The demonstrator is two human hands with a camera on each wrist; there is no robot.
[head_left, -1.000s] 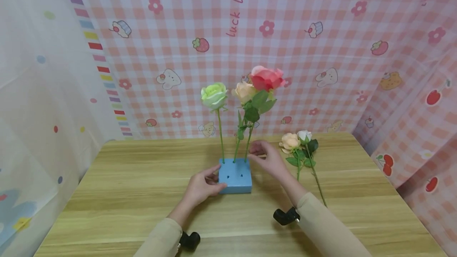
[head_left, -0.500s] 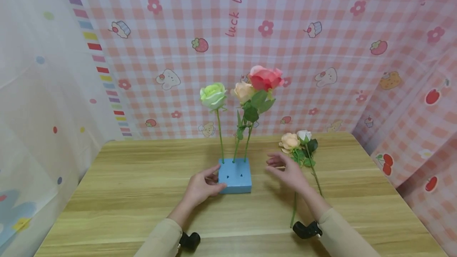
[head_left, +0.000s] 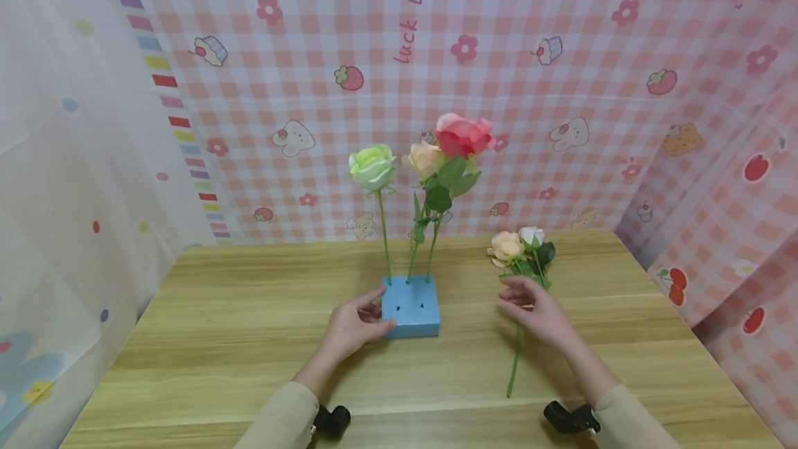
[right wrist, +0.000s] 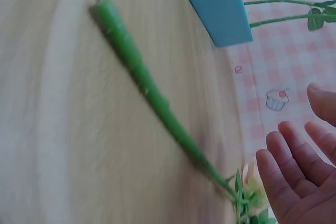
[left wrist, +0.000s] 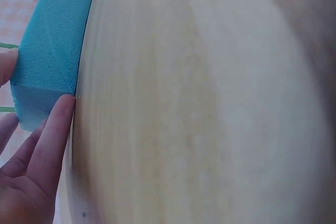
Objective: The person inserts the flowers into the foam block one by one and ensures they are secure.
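Head view: light-blue, square, foam-look block [head_left: 411, 317] sits centre frame on the wood-grain counter [head_left: 249, 310], three green flower stems [head_left: 413, 262] upright in it. Left grip [head_left: 354, 324] holds its left side, thumb and finger at the corners. Right grip [head_left: 537, 310], right of centre, is loosely spread, empty, over a green-stemmed peach artificial rose [head_left: 507, 247] lying there. Rose should be light; stem likely semi-stiff, petals soft, easily crushed. Best pinch: lower stem, clear of leaves. Block probably light, dents if squeezed hard; brace low on the sides.
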